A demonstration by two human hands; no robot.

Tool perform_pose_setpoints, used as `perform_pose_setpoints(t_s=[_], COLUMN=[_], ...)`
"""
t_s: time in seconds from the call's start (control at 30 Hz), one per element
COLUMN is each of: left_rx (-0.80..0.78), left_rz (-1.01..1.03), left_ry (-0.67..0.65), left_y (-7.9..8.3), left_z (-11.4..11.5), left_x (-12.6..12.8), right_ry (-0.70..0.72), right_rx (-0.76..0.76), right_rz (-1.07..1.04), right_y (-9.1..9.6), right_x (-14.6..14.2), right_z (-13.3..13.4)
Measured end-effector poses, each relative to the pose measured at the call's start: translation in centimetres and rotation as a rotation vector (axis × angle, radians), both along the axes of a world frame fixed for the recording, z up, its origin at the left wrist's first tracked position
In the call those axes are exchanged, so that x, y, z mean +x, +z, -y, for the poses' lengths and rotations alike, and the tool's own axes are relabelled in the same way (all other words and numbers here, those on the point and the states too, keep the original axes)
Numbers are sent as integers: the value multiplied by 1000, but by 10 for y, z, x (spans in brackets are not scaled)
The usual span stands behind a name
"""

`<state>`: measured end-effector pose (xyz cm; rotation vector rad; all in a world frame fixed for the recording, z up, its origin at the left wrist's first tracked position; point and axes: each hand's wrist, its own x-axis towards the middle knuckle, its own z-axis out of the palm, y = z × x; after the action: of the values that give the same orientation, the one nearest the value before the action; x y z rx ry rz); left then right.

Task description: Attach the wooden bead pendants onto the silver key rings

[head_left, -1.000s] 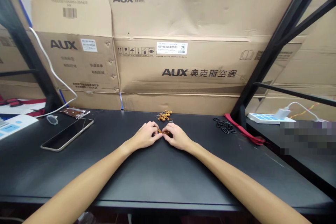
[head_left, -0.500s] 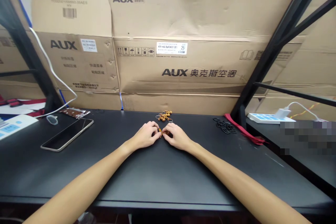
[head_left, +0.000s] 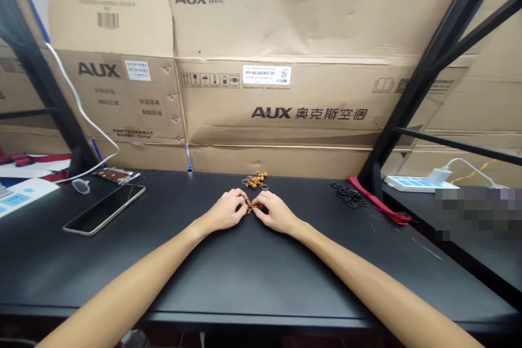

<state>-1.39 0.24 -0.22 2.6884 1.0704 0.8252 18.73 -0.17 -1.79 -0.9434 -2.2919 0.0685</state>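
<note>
Between my fingertips, at the middle of the black table [head_left: 228, 277], is a small orange-brown beaded piece [head_left: 249, 209], mostly hidden by the fingers. My left hand [head_left: 229, 209] pinches its left side with thumb and forefinger. From the other side my right hand [head_left: 274, 211] grips it, fingers curled over a darker brown part. Just beyond the hands lies a small pile of beaded keyrings [head_left: 256, 180], with amber-coloured round beads and metal rings.
A phone [head_left: 105, 210] lies at the left, near a foil packet [head_left: 116, 175] and a white power strip [head_left: 28, 196]. Black rings [head_left: 349, 194] and a red strap [head_left: 379, 202] lie at the right. Cardboard [head_left: 277, 27] stands along the back, with black rack posts [head_left: 424, 70] beside it.
The left thumb and fingertips have shifted very slightly, showing a bit more of the orange-brown piece. Both arms and everything else stay where they were.
</note>
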Motion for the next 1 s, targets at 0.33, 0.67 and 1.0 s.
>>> perform_pose_setpoints(t_s=[0.33, 0.67, 1.0], left_rx=[1, -32, -10], left_rz=[-11, 18, 24], left_ry=[15, 7, -4], left_y=[-4, 1, -5], left_z=[-5, 1, -7], left_x=[-1, 0, -1], right_ry=[8, 3, 8], right_rx=[6, 1, 8], right_rz=[5, 6, 5], right_y=[0, 1, 0], right_x=[0, 0, 0], right_z=[1, 1, 0])
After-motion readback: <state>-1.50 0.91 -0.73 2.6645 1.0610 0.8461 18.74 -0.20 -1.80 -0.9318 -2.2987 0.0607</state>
